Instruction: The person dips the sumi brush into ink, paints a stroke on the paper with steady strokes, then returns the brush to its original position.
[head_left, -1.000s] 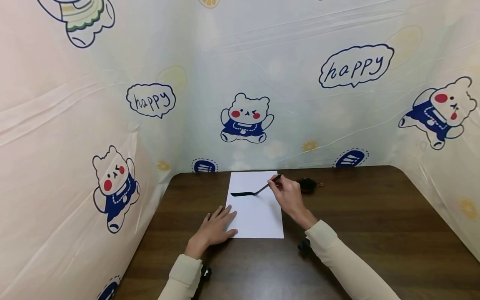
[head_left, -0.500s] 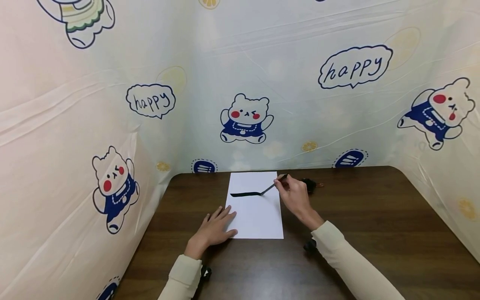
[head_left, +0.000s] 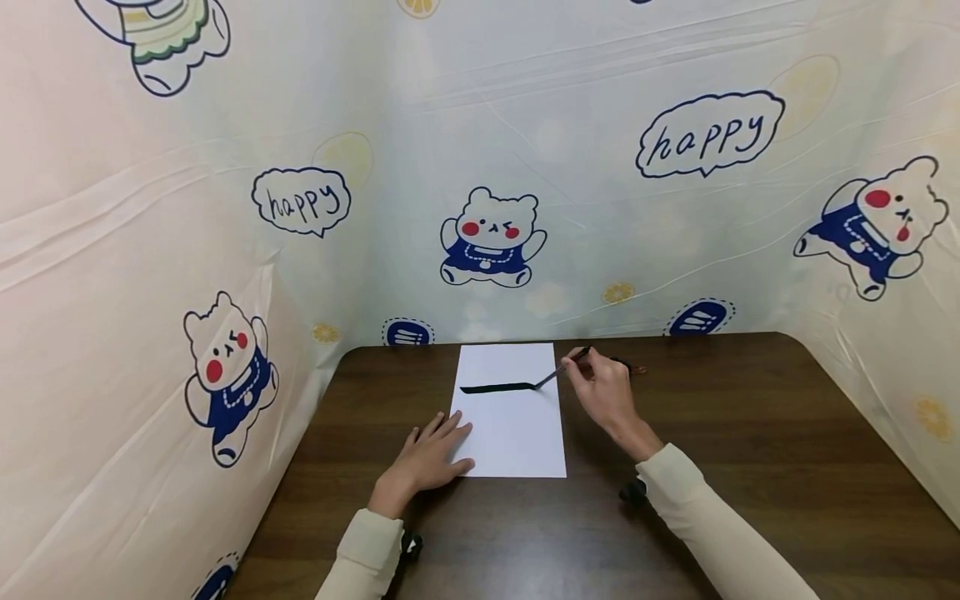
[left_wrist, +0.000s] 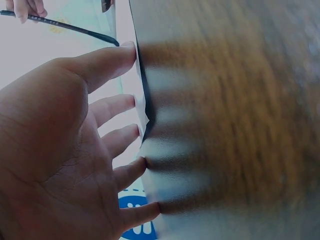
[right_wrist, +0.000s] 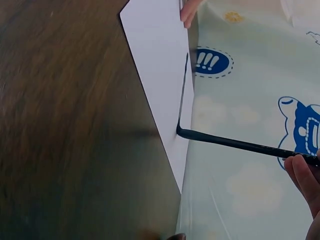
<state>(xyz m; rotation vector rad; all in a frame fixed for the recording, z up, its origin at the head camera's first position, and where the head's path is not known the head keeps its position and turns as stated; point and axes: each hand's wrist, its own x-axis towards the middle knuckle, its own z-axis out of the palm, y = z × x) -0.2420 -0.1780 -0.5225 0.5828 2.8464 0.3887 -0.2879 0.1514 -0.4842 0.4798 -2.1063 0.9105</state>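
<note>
A white sheet of paper (head_left: 513,433) lies at the far middle of the table, a long black stroke (head_left: 495,388) across its upper half. My right hand (head_left: 606,392) pinches a slim dark brush (right_wrist: 235,144) between thumb and fingers, right of the sheet. The brush slants down to the left, its bent tip on the paper at the stroke's right end. Spread flat, my left hand (head_left: 426,458) rests at the sheet's lower left edge, some fingertips on the paper and others on the wood.
The brown wooden table (head_left: 750,467) extends on both sides of the sheet. Behind the right hand a dark object (head_left: 621,364) with an orange-brown end is mostly hidden. A pale curtain (head_left: 600,208) printed with bears hangs around the back and sides.
My right hand has moved to the right with the brush, and the black stroke has grown longer that way. The left hand and the sheet have stayed put.
</note>
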